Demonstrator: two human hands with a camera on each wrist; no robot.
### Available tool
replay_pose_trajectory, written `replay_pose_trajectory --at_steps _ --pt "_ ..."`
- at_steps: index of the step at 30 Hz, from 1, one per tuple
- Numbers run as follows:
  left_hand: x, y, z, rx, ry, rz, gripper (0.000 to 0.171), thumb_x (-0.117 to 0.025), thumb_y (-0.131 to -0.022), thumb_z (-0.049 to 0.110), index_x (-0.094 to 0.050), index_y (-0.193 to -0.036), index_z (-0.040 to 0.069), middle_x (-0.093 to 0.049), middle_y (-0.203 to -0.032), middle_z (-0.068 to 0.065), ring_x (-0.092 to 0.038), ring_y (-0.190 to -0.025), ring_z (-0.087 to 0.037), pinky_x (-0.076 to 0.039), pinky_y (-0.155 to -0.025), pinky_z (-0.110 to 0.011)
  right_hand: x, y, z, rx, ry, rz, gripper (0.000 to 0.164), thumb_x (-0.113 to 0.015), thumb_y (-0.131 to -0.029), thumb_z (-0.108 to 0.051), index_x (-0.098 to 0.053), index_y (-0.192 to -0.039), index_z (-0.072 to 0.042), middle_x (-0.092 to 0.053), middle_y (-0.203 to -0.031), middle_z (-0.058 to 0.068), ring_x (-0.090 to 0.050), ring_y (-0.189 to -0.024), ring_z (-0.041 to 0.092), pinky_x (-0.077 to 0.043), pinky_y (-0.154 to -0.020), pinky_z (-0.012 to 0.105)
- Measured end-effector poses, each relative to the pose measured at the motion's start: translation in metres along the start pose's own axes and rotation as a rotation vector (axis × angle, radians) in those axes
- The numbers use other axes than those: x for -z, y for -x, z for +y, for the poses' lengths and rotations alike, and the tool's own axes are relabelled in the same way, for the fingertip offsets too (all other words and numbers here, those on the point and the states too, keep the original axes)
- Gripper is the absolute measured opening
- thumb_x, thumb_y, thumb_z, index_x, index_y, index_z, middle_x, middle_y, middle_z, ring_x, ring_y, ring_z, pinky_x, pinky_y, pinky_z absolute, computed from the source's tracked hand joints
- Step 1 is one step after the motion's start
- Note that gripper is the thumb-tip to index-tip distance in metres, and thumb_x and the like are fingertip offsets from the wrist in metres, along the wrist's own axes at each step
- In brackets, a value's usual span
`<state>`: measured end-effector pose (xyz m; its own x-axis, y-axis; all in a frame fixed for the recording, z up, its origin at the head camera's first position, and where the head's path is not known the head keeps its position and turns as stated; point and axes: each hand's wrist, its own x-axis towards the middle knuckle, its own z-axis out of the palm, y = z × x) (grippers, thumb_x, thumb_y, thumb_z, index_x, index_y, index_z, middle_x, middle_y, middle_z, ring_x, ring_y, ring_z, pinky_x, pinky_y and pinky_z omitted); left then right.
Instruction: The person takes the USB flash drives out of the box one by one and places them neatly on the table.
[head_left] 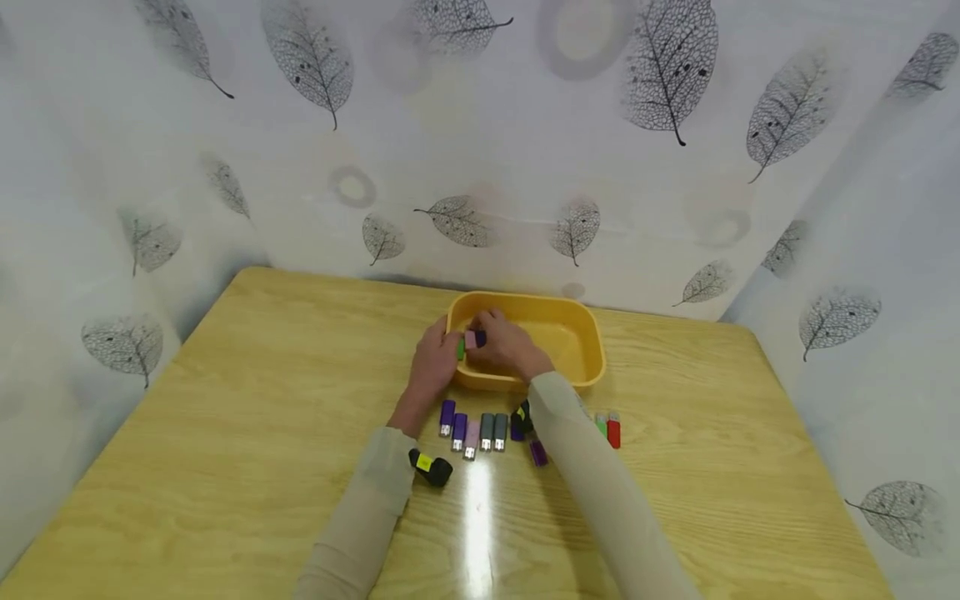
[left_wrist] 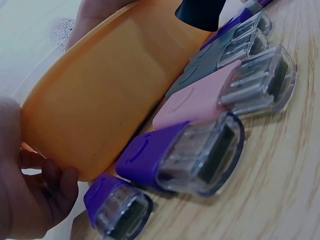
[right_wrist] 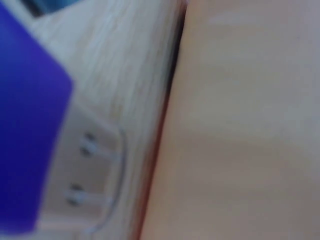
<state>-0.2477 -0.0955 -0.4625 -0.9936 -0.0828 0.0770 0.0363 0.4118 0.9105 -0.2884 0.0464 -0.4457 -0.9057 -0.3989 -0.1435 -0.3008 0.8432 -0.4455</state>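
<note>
At its left end my left hand (head_left: 435,358) grips the yellow plastic basket (head_left: 597,350); the left wrist view shows fingers (left_wrist: 62,190) curled by the basket's corner. A green USB stick (head_left: 461,348) shows beside this hand, and what holds it is unclear. Reaching inside the basket, my right hand (head_left: 508,343) pinches a pink USB stick (head_left: 470,339) and a dark one (head_left: 481,338) at the left side; its fingertips are partly hidden. In front of the basket stand purple (left_wrist: 152,152), pink (left_wrist: 192,100) and grey USB sticks (head_left: 494,427) in a row, clear caps toward me.
Right of the row lie more purple sticks (head_left: 538,453), partly behind the right forearm. Beyond that forearm are a red stick (head_left: 614,432) and a green stick (head_left: 602,426). A leaf-patterned curtain (head_left: 480,150) hangs behind the wooden table (head_left: 225,417).
</note>
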Motion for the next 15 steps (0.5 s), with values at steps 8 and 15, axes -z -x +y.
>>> replay_pose_trajectory --at_steps 8,15 --pt "-0.0007 0.0017 0.0007 0.019 0.011 -0.001 0.028 -0.043 -0.092 0.019 -0.058 -0.111 0.006 -0.057 -0.096 -0.011 -0.051 -0.082 -0.024 -0.046 -0.069 -0.041 -0.0003 -0.0007 0.001 -0.008 -0.014 -0.024 0.045 -0.068 -0.078 -0.036 -0.051 -0.113 -0.014 -0.043 -0.109 0.004 -0.049 -0.087 0.02 -0.048 -0.082 0.037" --pt "-0.0014 0.002 0.0003 -0.03 0.02 0.023 0.03 -0.044 -0.092 0.018 -0.058 -0.115 0.007 -0.06 -0.104 -0.015 -0.051 -0.09 -0.025 -0.045 -0.08 -0.049 -0.0001 -0.0015 0.0005 0.0 0.012 -0.007 0.044 -0.067 -0.078 -0.034 -0.049 -0.113 -0.014 -0.045 -0.112 0.008 -0.05 -0.086 0.021 -0.049 -0.082 0.039"
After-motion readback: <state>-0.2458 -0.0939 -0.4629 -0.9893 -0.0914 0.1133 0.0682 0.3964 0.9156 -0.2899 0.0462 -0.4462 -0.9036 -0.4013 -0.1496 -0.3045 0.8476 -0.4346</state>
